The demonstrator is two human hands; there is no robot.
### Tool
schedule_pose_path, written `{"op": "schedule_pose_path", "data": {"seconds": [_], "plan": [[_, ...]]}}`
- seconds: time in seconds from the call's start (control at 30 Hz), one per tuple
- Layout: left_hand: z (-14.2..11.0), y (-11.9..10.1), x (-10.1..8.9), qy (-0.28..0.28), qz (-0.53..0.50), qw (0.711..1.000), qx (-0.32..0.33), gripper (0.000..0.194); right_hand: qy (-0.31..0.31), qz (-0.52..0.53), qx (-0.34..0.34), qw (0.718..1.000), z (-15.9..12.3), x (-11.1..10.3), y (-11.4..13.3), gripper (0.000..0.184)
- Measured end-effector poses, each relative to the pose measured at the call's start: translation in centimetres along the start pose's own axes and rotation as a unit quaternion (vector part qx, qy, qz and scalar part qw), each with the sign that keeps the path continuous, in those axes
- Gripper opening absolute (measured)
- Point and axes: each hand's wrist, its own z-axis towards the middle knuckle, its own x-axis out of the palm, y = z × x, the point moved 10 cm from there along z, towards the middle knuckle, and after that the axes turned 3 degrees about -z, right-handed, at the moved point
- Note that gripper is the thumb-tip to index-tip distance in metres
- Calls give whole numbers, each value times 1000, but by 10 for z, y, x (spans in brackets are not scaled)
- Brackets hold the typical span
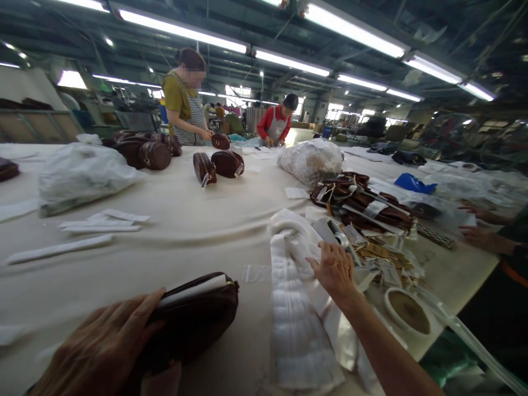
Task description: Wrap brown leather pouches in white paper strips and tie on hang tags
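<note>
Nearest the camera, at the lower left, is the left hand (pixel 103 330), laid along a dark brown bag (pixel 202 316). Largest item on my feed: the pale-covered tabletop (pixel 231 214). Next in size: white sheeting (pixel 295 330), spread in a long strip to the right of the bag and apart from it. Beyond the sheeting, to the right, I note a pile of brown bags (pixel 363 203).

Position of the dark brown bag: just right of the left hand, tilted, mouth upward. Its long axis runs from lower left to upper right. The left hand is the nearer one; the right hand (pixel 336 269) is well apart from the bag, up and to the right.

Left hand: fingers extended, close together, in contact with the bag. Its thumb is not clear to me, so I cannot tell whether it clamps. Right hand: fingers loosely bent, thumb apart, at the white sheeting; I see nothing gripped.

Smallest parts: a white insert (pixel 196 290) in the bag's mouth, then a gold-coloured zip end (pixel 230 282).
</note>
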Motion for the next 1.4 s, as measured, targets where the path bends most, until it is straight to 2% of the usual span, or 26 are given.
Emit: {"op": "schedule_pose_path", "data": {"seconds": [0.1,0.27,0.43,0.53,0.63,0.77,0.83,0.87,0.93,1.03,1.1,1.17,1.23,1.3,1.4], "plan": [[6,-14,-2,11,111,994,8,49,33,3,6,999,18,16,-6,11],[12,-24,-7,14,129,991,29,31,101,32,23,994,33,34,-21,13],[16,-26,-10,12,110,994,21,28,122,91,61,986,37,25,-30,17],[20,-29,-13,-2,96,995,21,28,106,156,75,979,38,11,-22,21],[24,-32,-17,-17,75,997,32,27,131,269,61,952,38,11,12,26],[24,-44,-23,-5,6,998,57,24,207,425,1,881,35,18,93,36],[22,-52,-25,18,-31,998,56,21,233,476,-32,847,32,11,135,36],[20,-56,-26,29,-48,997,54,21,231,507,-58,829,30,0,155,34],[16,-60,-26,49,-76,995,39,26,191,578,-149,779,25,-38,192,26],[9,-56,-21,69,-98,993,-1,39,133,640,-354,669,-4,-107,230,26],[7,-48,-18,61,-103,993,-21,52,172,604,-456,630,-28,-124,249,30],[7,-43,-14,61,-115,991,-23,73,219,560,-496,626,-41,-122,260,28],[8,-42,-7,83,-124,989,-12,92,223,542,-497,640,-39,-116,264,25],[9,-46,-3,106,-128,986,3,98,198,546,-488,652,-33,-113,264,29],[9,-41,-10,72,-119,990,-32,101,209,539,-481,660,-32,-102,266,34]]}}
